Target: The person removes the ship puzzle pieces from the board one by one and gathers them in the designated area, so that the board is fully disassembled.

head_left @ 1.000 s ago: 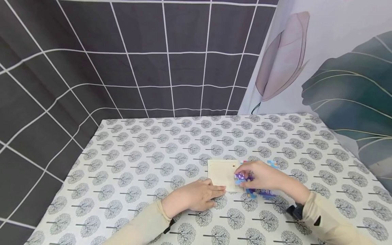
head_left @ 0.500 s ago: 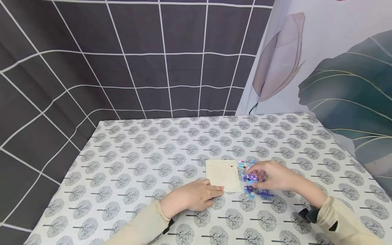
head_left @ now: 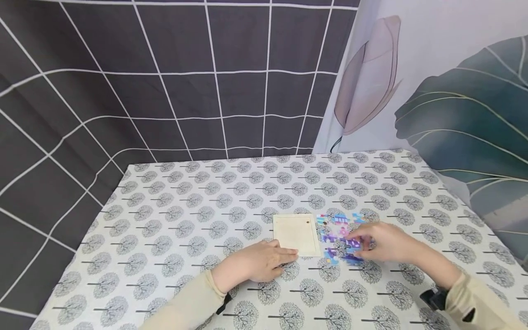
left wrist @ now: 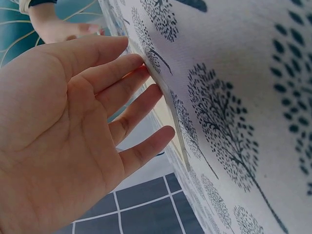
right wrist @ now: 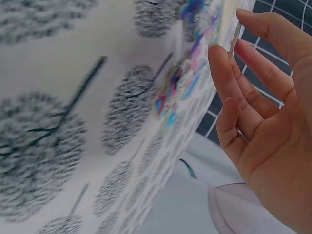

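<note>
A shallow cream puzzle tray (head_left: 294,233) lies on the patterned cloth, with a dark spot near its far right corner. My left hand (head_left: 261,261) rests at its front edge, fingers extended; in the left wrist view the fingertips (left wrist: 165,132) touch the tray's edge. To the right of the tray lie several colourful jigsaw pieces (head_left: 330,236) in purple, blue and pink. Above their right side, my right hand (head_left: 389,243) pinches a thin jigsaw piece (right wrist: 235,40) between thumb and finger. In the right wrist view that piece shows edge-on, so its picture is hidden.
The table carries a white cloth (head_left: 198,201) printed with grey trees. Behind it hangs a dark curtain (head_left: 165,91) with a white grid. A pale curtain (head_left: 371,78) with flower and leaf prints hangs at the right.
My right hand has moved right, from over the tray to above the loose pieces, still holding a jigsaw piece. The left hand stays at the tray edge. The head view has shifted slightly.
</note>
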`<state>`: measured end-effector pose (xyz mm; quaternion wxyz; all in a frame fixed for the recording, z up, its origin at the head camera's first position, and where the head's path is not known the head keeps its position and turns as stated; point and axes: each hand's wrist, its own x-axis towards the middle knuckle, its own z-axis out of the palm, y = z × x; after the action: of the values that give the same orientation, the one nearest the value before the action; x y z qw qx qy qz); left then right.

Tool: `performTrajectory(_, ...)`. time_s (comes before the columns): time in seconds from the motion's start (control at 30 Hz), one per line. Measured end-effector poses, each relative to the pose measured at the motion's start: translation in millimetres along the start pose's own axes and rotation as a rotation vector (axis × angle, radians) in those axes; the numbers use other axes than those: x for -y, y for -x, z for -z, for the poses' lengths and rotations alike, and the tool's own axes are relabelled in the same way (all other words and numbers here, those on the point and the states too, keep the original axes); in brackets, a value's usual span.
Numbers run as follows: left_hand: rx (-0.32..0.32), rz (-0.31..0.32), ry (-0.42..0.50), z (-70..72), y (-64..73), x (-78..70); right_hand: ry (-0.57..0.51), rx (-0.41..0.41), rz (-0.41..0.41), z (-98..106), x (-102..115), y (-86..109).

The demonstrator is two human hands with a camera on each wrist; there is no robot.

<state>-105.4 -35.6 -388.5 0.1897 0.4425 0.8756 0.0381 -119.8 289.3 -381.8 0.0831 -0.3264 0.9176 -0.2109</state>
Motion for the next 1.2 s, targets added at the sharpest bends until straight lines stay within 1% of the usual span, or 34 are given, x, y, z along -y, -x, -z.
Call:
performTrajectory(0.07, 0.006, 0.003, 0.006, 0.7, 0.5, -0.5, 0.022, -0.008, 0.0, -1.7, -2.5, 4.6)
performTrajectory(0.23, 0.014, 0.01, 0.007, 1.7, 0.5, -1.0, 0.052, -0.054, 0.033, -4.9, -9.6, 15.0)
performTrajectory(0.37, 0.023, 0.013, -0.002, 2.2, 0.2, -1.0, 0.058, -0.062, 0.028, -4.6, -10.9, 20.5)
performTrajectory(0.53, 0.021, 0.009, 0.0, 2.8, 0.1, -1.4, 0.021, -0.045, 0.001, -2.5, -10.8, 25.3)
performTrajectory(0.67, 0.015, 0.003, 0.001, 3.0, -0.2, -0.9, -0.011, -0.029, -0.001, -1.5, -14.6, 28.3)
performTrajectory(0.77, 0.018, 0.004, 0.004, 3.0, 0.4, -0.7, -0.008, -0.035, 0.014, -1.0, -17.7, 30.4)
performTrajectory(0.9, 0.028, 0.003, 0.008, 3.6, 1.4, -1.2, 0.009, -0.03, 0.01, -0.1, -21.2, 33.2)
performTrajectory(1.13, 0.034, 0.015, 0.006, 6.1, 2.5, -3.6, -0.007, 0.014, -0.043, -0.7, -23.4, 35.1)
performTrajectory(1.2, 0.033, 0.012, 0.002, 6.5, 2.4, -4.0, 0.008, 0.024, -0.06, -1.5, -23.0, 35.4)
